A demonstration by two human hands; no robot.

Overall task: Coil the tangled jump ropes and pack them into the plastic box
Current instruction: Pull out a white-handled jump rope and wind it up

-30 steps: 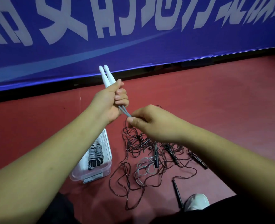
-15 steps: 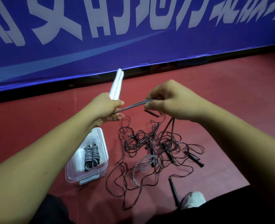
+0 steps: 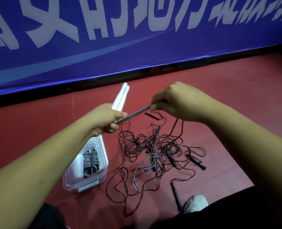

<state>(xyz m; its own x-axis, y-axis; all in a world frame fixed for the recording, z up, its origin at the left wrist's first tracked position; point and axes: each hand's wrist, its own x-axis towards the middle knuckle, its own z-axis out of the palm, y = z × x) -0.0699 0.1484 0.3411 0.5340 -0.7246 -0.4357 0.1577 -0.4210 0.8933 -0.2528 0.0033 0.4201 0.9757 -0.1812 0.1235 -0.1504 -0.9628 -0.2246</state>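
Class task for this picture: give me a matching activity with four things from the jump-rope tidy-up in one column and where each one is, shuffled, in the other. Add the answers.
Things
1. white handles
2. coiled grey rope
3. tangled dark ropes
4. grey cord

Places
A. loose on the red floor
B. stretched between both hands
C. inside the clear plastic box
D. gripped in the left hand, pointing away

Pairs: 1-D, 2-C, 3-A, 4-B. The right hand pinches the cord's far end.
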